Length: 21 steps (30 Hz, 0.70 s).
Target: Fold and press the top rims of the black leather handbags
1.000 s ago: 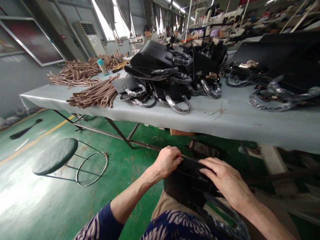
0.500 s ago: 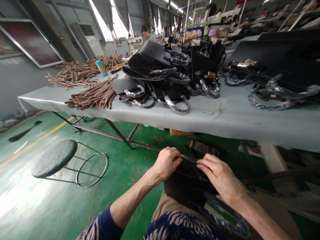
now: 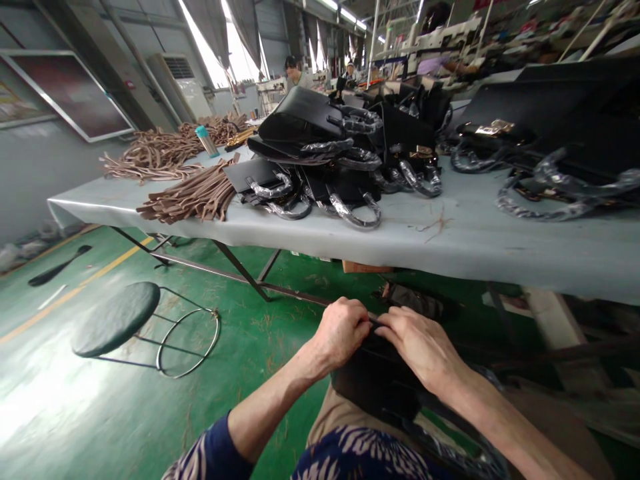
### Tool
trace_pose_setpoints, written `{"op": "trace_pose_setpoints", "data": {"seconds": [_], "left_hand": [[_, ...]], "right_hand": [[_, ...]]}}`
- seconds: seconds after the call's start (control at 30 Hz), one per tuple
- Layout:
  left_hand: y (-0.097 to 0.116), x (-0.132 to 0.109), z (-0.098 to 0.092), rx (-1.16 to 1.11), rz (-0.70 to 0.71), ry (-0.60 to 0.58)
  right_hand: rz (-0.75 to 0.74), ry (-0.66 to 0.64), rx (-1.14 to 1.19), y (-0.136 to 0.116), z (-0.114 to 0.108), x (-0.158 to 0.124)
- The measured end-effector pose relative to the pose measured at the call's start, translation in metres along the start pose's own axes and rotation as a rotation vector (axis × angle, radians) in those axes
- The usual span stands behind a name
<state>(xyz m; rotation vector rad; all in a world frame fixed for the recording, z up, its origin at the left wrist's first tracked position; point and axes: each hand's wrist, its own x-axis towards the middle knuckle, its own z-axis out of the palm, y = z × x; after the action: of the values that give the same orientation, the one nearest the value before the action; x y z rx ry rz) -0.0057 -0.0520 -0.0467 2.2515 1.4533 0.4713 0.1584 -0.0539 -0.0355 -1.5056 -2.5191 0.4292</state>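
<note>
A black handbag [image 3: 375,383] lies on my lap, its plastic-wrapped handle toward my right forearm. My left hand [image 3: 345,333] pinches the bag's far edge between thumb and fingers. Close beside it, my right hand [image 3: 417,343] grips the same edge, thumb below and fingers on top. Only a small gap separates the two hands. Part of the bag is hidden under my right hand and forearm, and the detail between my fingertips is too small to make out.
A table [image 3: 430,250] with a pale cover stands before me, bearing piled black handbags [image 3: 305,120], brown strips [image 3: 193,197] and a turquoise-capped bottle [image 3: 207,141]. A round stool [image 3: 117,320] is on the green floor at left. People sit farther back.
My right hand has moved left along the bag's edge, closer to my left hand. The left hand has shifted slightly right. The view has turned a little.
</note>
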Motion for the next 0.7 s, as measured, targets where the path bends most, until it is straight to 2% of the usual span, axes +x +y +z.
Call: {"op": "trace_pose_setpoints", "data": {"seconds": [0.17,0.27,0.33,0.43,0.53,0.6,0.7], "left_hand": [[0.0,0.0,-0.001,-0.034,0.041,-0.03],[0.0,-0.002,-0.004,-0.082,0.032,-0.012],[-0.001,-0.005,-0.007,-0.119,-0.016,0.037],[-0.005,-0.009,-0.014,-0.097,-0.169,0.071],[-0.014,-0.009,-0.019,-0.07,-0.302,-0.064],[-0.019,-0.009,-0.02,-0.134,-0.3,-0.153],[-0.023,-0.007,-0.02,-0.259,-0.242,-0.178]], "right_hand": [[0.089,-0.113,0.118,-0.002,-0.006,0.008],[0.121,-0.118,0.156,-0.001,-0.011,0.009],[0.127,-0.119,0.178,0.0,-0.013,0.008],[0.132,-0.121,0.216,-0.001,-0.016,0.007],[0.148,-0.134,0.206,0.001,-0.016,0.006],[0.155,-0.152,0.196,0.003,-0.016,0.006],[0.159,-0.157,0.188,0.006,-0.014,0.005]]}}
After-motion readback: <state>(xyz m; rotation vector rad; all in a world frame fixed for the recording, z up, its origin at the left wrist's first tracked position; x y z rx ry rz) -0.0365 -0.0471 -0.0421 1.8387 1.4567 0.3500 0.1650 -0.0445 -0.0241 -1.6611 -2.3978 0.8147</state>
